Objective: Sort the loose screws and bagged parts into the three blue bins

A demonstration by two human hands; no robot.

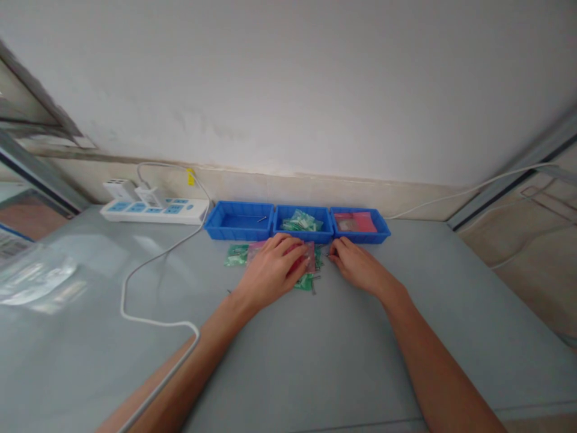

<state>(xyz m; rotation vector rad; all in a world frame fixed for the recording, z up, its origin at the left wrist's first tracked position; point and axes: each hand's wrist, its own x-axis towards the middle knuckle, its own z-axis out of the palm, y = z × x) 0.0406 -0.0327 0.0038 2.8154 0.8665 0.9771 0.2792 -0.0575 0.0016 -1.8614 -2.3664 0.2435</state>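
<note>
Hands: both of yours lie low on the desk [406,337], just in front of the row of three blue bins.
Left hand [273,270]: palm down, fingers spread over a pink bag [308,252]; your grip is flat and pressing on it, not closed around it.
Right hand [358,264]: fingertips drawn narrow at a tiny item on the desk surface, too small to name; you cannot tell whether it is pinched.
Pink bag: flat on the desk beneath your left fingers, just before the middle bin.
Green packets [236,255]: scattered on the desk around and under your left hand, one lying clear to its left.
Left bin [238,222]: nearly bare, with one small dark piece inside.
Middle bin [301,221]: holds a heap of green packets.
Right bin [359,224]: holds pink bags.
Power strip [153,208]: against the wall at far left, plugs in it, its white cable [135,294] looping across the desk to your left arm.
</note>
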